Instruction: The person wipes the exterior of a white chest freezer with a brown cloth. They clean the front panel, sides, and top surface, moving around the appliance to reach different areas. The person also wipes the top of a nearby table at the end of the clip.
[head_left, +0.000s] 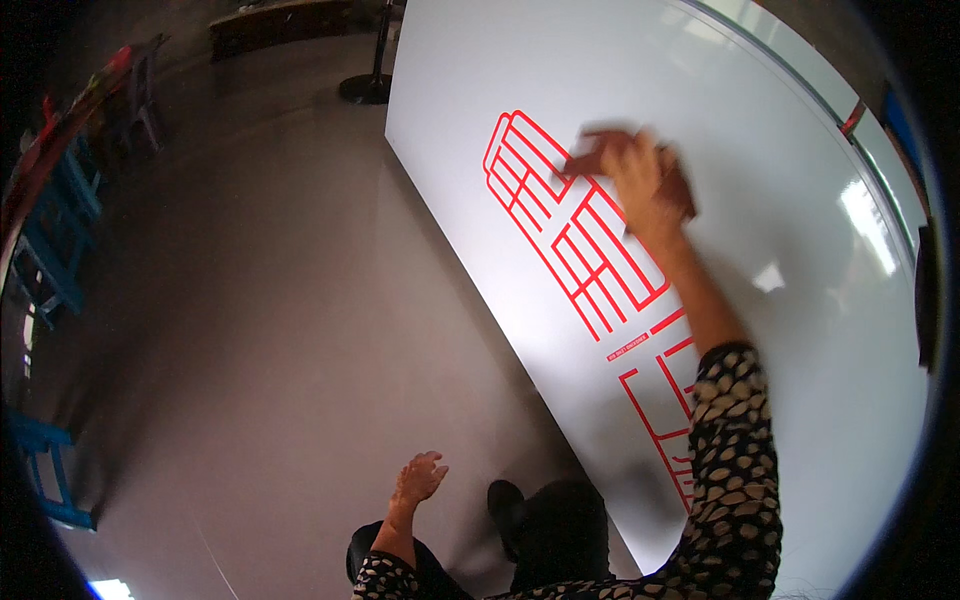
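Observation:
My right hand (640, 176) is pressed around a dark reddish-brown cloth (680, 191), both blurred. The cloth lies over or just above a glossy white panel (465, 225), covering part of the edge of a red line-drawn graphic (574, 281). Large red characters and a small red strip with writing make up that graphic, which runs on beneath my right forearm. My left hand (420, 478) hangs over the floor at the lower middle, holding nothing, its fingers slightly apart.
Grey floor (285, 315) stretches left of the panel. A black round post base (366, 88) stands near the panel's far corner. Blue stools (52, 469) line the left rim. A metal-edged strip (862, 150) borders the panel's right side. My dark shoe (505, 510) is close by the panel.

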